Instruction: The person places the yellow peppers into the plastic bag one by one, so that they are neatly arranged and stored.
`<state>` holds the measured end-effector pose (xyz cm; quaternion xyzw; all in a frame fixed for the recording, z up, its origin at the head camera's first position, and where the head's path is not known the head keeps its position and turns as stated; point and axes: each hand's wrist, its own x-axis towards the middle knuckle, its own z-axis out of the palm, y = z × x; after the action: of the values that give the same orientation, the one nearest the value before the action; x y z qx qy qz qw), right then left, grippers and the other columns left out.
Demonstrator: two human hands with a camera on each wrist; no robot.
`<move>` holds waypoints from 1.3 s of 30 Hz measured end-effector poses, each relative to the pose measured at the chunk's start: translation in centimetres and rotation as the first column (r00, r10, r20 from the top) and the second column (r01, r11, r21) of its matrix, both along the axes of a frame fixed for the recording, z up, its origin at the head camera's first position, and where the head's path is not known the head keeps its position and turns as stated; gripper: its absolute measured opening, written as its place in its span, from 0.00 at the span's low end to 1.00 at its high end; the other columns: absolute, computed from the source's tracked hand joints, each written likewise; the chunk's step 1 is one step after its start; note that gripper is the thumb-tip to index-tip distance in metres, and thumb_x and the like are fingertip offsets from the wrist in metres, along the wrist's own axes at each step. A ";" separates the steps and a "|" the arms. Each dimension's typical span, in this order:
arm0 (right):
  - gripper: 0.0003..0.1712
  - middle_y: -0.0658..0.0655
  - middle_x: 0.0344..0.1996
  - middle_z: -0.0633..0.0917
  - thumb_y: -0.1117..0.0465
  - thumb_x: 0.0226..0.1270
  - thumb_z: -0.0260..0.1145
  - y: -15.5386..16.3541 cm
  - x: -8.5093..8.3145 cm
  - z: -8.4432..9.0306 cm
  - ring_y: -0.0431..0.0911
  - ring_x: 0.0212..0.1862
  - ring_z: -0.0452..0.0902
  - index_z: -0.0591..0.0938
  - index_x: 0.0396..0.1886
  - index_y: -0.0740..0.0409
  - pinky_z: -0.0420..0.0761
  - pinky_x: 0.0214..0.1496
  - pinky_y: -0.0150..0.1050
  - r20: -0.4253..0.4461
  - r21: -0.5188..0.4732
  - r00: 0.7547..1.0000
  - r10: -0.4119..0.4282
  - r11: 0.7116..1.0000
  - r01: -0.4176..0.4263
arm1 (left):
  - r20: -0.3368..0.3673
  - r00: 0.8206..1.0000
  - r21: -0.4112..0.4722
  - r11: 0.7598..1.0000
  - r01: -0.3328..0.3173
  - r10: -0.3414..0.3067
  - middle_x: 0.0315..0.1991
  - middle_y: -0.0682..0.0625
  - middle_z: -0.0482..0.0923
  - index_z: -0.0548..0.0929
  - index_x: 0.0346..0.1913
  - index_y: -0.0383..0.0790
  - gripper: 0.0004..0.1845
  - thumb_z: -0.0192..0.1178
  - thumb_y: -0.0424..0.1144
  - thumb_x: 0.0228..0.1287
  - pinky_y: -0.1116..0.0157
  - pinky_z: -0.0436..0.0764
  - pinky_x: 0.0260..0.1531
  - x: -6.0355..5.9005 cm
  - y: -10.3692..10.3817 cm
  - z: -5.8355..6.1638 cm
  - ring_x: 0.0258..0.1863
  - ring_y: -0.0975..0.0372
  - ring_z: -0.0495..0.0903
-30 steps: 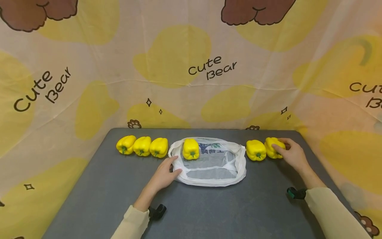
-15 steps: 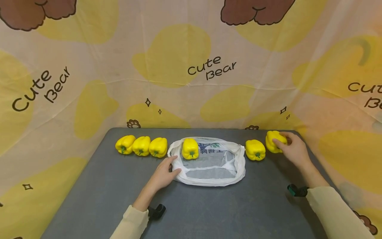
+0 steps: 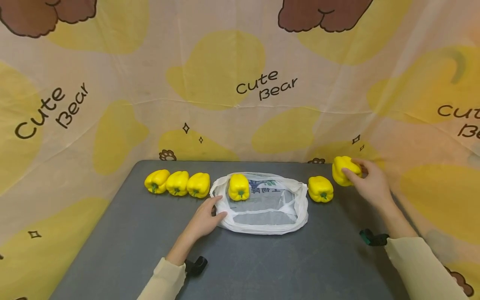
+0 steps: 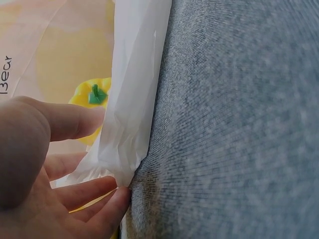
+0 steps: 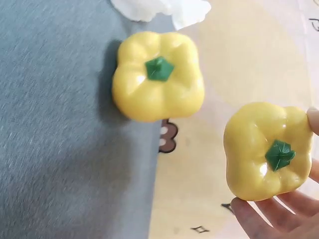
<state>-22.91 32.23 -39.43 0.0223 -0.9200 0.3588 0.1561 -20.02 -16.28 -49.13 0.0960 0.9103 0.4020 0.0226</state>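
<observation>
My right hand [image 3: 369,183] grips a yellow bell pepper [image 3: 343,171] by its right side, raised above the far right of the table; its green stem [image 5: 280,155] faces the right wrist camera. At the table's middle lies a white plastic bag [image 3: 258,228], mouth spread wide and rim rolled down. One yellow bell pepper [image 3: 238,187] sits inside it at the left. My left hand [image 3: 204,216] holds the bag's left rim, thumb and fingers around the gathered plastic [image 4: 122,134] in the left wrist view.
Right of the bag stands another bell pepper [image 3: 320,189]. Left of the bag, three more bell peppers [image 3: 178,183] line up along the back of the grey table [image 3: 285,266]. A printed cloth [image 3: 210,71] hangs close behind the table and along both sides.
My right hand has lifted the far right bell pepper off the table, up and away from its neighbour. The left hand and the bag have stayed in place.
</observation>
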 end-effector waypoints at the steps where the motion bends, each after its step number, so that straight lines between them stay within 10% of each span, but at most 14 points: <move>1: 0.39 0.74 0.62 0.75 0.44 0.73 0.64 -0.3 0.1 0.1 0.67 0.56 0.72 0.72 0.69 0.70 0.73 0.43 0.38 -0.005 -0.010 1.000 0.003 1.000 -0.003 | 0.003 1.000 0.000 1.000 -0.002 0.002 0.65 0.37 0.73 0.73 0.71 0.35 0.30 0.65 0.39 0.68 0.47 0.76 0.60 0.0 0.0 0.0 0.58 0.46 0.77; 9: 0.39 0.73 0.64 0.74 0.43 0.73 0.64 -2.4 0.3 0.5 0.67 0.59 0.70 0.72 0.70 0.68 0.72 0.52 0.61 -0.016 -0.038 1.000 0.009 0.999 -0.009 | 0.015 1.000 0.005 1.000 0.000 0.000 0.65 0.36 0.72 0.72 0.71 0.35 0.30 0.65 0.39 0.69 0.47 0.76 0.60 -0.1 0.1 -0.1 0.59 0.46 0.77; 39: 0.33 0.68 0.60 0.77 0.48 0.71 0.68 -9.8 -1.2 -1.1 0.61 0.57 0.74 0.76 0.65 0.66 0.78 0.55 0.60 -0.081 -0.102 0.989 0.126 0.986 -0.134 | 0.014 1.000 0.004 1.000 0.001 -0.001 0.66 0.37 0.72 0.72 0.72 0.36 0.31 0.65 0.39 0.68 0.48 0.76 0.60 -0.2 0.1 -0.1 0.58 0.47 0.77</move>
<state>-24.09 22.45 -40.57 0.0874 -0.8896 0.4159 0.1672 -20.17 -16.16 -49.25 0.0936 0.9093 0.4044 0.0289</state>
